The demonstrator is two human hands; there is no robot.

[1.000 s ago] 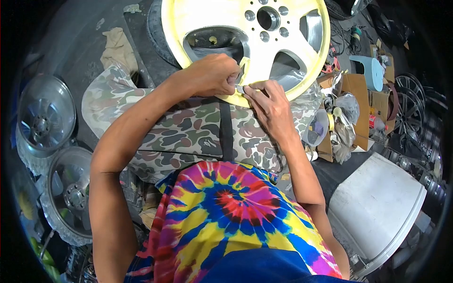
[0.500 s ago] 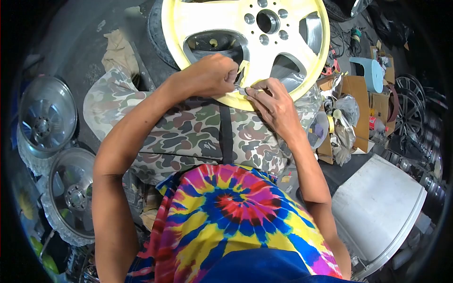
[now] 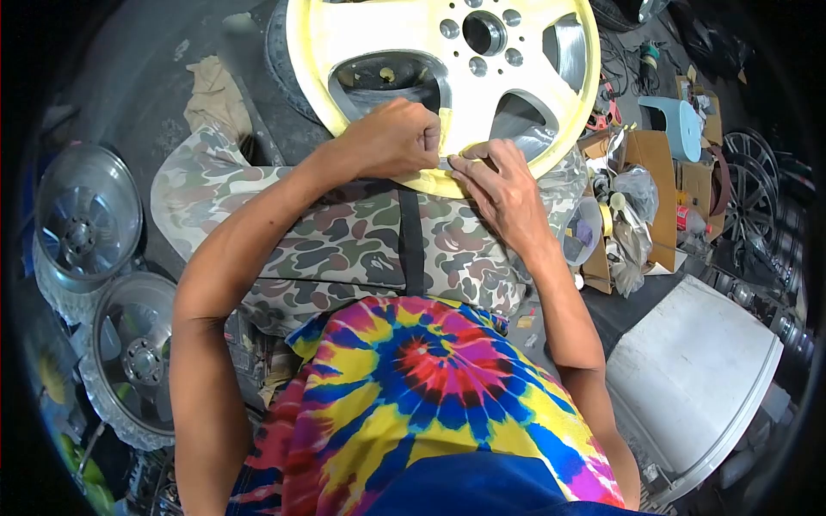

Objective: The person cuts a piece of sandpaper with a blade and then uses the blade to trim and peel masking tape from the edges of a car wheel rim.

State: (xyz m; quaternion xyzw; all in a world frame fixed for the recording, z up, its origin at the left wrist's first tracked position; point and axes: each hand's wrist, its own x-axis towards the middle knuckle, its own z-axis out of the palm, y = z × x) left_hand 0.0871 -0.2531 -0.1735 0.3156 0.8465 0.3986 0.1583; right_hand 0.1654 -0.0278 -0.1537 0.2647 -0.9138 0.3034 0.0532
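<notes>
fwiw you're curling your left hand [image 3: 391,139] closed (can't tell on what) and pinching the small grey strip [image 3: 444,163] with the fingers of your right hand [image 3: 509,191], so ideally you're bracing both lightly on the yellow wheel [image 3: 469,116] that's resting against the camo cloth [image 3: 366,232]

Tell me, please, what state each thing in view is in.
Wheel, front mostly covered in yellow
Left hand, curled shut at the wheel's lower edge
Right hand, fingers bent, tips at the same edge
Cardboard box, open, with things inside
Clear bag, crumpled
Cloth, crumpled
Silver wheel at far left, without yellow covering
</notes>
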